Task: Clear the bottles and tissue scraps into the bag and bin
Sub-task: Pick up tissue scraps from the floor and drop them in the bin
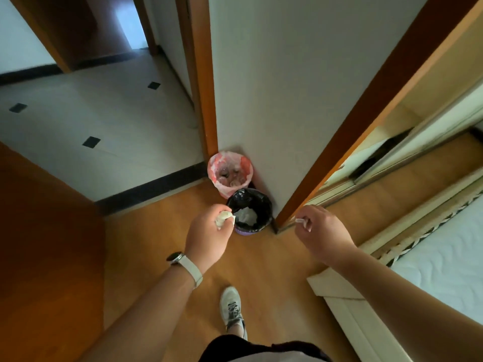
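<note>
Both hands holding tissue scraps by the bin at the wall corner.

L hand (209, 232) is clenched round a crumpled white tissue wad (223, 218), right at the rim of the round bin (264, 205), which has a glossy black liner, purple base & more white tissue inside. R hand (322, 232) pinches a small thin scrap (300, 220), right of the bin. Behind the bin, a thin pink-white plastic bag (245, 163) stands open w/ clear bottles (230, 176) inside. Smooth wood floor (146, 246).
</note>
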A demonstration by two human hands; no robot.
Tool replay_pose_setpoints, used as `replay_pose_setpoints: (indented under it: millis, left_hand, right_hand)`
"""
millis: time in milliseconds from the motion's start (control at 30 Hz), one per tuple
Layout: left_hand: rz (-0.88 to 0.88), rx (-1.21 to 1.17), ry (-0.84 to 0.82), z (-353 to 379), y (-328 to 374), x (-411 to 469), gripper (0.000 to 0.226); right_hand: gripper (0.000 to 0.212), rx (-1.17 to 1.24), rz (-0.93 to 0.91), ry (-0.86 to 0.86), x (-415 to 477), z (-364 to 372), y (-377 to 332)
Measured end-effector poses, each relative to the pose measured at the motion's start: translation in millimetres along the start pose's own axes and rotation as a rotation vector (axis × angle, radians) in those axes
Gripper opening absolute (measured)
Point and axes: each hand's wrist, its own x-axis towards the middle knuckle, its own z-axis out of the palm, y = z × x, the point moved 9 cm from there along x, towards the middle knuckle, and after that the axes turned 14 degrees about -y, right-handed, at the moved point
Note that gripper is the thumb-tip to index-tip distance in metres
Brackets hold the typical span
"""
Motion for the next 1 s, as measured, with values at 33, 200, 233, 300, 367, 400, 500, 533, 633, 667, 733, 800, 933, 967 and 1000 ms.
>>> replay_pose_setpoints:
  millis: [33,200,233,300,367,400,500,533,633,667,733,800,933,967,1000]
  left_hand:
    - [-0.007,-0.006,-0.001,-3.3,-5.8,14.7,0.013]
    - [-0.036,-0.043,-0.022,-11.3,-21.7,64.9,0.013]
    - [-0.04,-0.044,-0.028,-10.6,-23.6,72.6,0.012]
    - [-0.054,-0.038,-0.044,-6.4,-29.6,88.0,0.012]
    - [-0.08,-0.047,-0.066,0.1,-36.7,102.2,0.011]
    - [-0.097,-0.053,-0.071,2.8,-40.5,108.8,0.011]
    - [-0.193,-0.083,-0.034,8.4,-58.4,128.3,0.011]
    - [-0.228,-0.096,-0.005,10.5,-66.9,135.2,0.011]
    - [-0.283,-0.097,0.036,30.7,-96.9,158.8,0.011]
    - [-0.3,-0.09,0.033,41.6,-108.3,168.5,0.01]
    - [-0.344,-0.085,0.027,65.6,-132.9,189.1,0.011]
    - [-0.384,-0.082,0.025,93.1,-158.9,212.1,0.012]
    - [-0.43,-0.109,-0.014,160.3,-215.1,255.5,0.011]
    - [-0.431,-0.112,-0.024,177.1,-229.4,265.7,0.01]
    - [-0.429,-0.112,-0.034,193.5,-243.3,275.1,0.01]
  right_hand:
    - [0.014,-0.007,0.018,-0.008,12.2,0.7,-0.9]
    - [0.011,-0.041,0.059,-0.09,58.7,-0.2,-5.1]
    - [0.011,-0.046,0.05,-0.096,67.4,-1.7,-5.2]
    - [0.009,-0.046,0.046,-0.102,86.5,-2.6,-1.5]
    - [0.009,-0.034,0.058,-0.113,106.1,2.1,5.0]
    - [0.01,-0.027,0.059,-0.117,115.5,6.0,8.4]
    - [0.013,0.009,0.062,-0.159,147.1,26.5,25.0]
    - [0.013,0.026,0.066,-0.179,159.6,36.1,32.9]
    - [0.012,0.06,0.06,-0.247,199.3,72.7,59.0]
    - [0.01,0.075,0.057,-0.27,213.5,86.6,69.0]
    - [0.008,0.119,0.069,-0.326,241.6,116.3,91.6]
    - [0.01,0.137,0.079,-0.375,270.1,145.0,115.1]
    - [0.013,0.142,0.102,-0.434,320.6,204.1,162.7]
    - [0.014,0.135,0.104,-0.451,331.6,220.1,174.1]
    - [0.014,0.132,0.104,-0.465,341.9,236.8,185.3]
